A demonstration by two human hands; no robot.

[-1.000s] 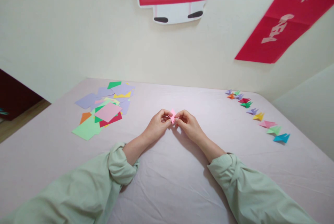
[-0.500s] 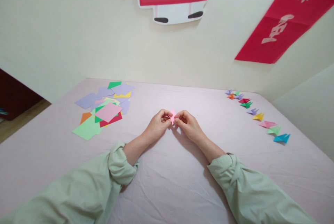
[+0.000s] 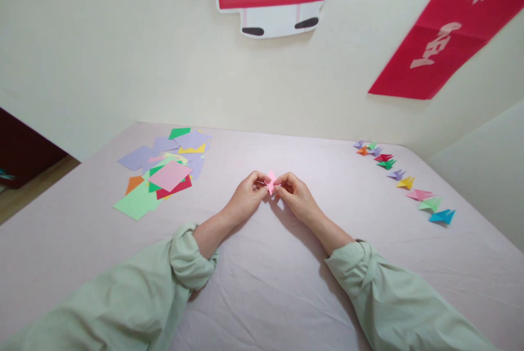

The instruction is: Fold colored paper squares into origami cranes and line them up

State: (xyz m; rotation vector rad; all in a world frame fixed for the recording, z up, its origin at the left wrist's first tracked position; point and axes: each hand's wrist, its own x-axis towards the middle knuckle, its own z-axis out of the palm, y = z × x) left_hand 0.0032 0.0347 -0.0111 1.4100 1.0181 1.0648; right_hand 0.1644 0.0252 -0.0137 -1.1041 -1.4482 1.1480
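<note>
Between my two hands is a small piece of folded pink paper [image 3: 271, 182], pointed at its top and bottom. My left hand [image 3: 248, 194] pinches its left side between thumb and fingers. On the other side, my right hand [image 3: 298, 194] grips the paper's right edge in the same kind of pinch. The fingertips cover both side edges, so the exact folds there are hidden. Paper and hands are just above or on the pale pink cloth [image 3: 262, 285]; I cannot tell whether the paper touches it.
Loose paper squares in several colours lie overlapping at the left, a pink square [image 3: 170, 177] on top. Down the right side runs a row of small folded paper figures, a blue one [image 3: 442, 217] nearest. A wall [image 3: 262, 83] with red hangings stands behind the cloth-covered surface.
</note>
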